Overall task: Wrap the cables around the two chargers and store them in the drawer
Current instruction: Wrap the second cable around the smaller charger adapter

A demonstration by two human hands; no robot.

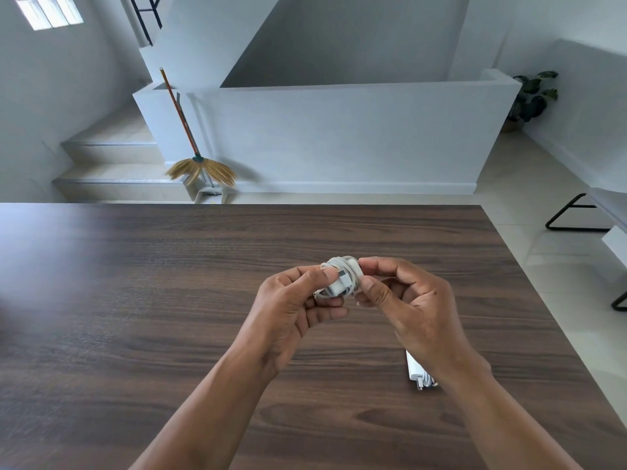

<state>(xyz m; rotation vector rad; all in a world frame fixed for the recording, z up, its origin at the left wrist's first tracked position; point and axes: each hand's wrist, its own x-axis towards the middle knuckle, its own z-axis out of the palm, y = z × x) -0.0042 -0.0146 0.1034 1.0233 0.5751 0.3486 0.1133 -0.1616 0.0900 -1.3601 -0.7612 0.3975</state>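
A white charger [342, 278] with its white cable wound round it is held up above the dark wooden table [169, 283]. My left hand [295, 307] grips it from the left, thumb on top by the cable's plug end. From the right, my right hand [403, 300] pinches the wound cable between thumb and forefinger. A second white charger [416, 369] with its cable lies on the table under my right wrist, partly hidden by it. No drawer is in view.
The table's far edge runs across the middle of the view and its right edge slants down to the right. Beyond it a broom [195, 154] leans on a low white wall by some steps. Black-legged furniture [573, 215] stands at the right.
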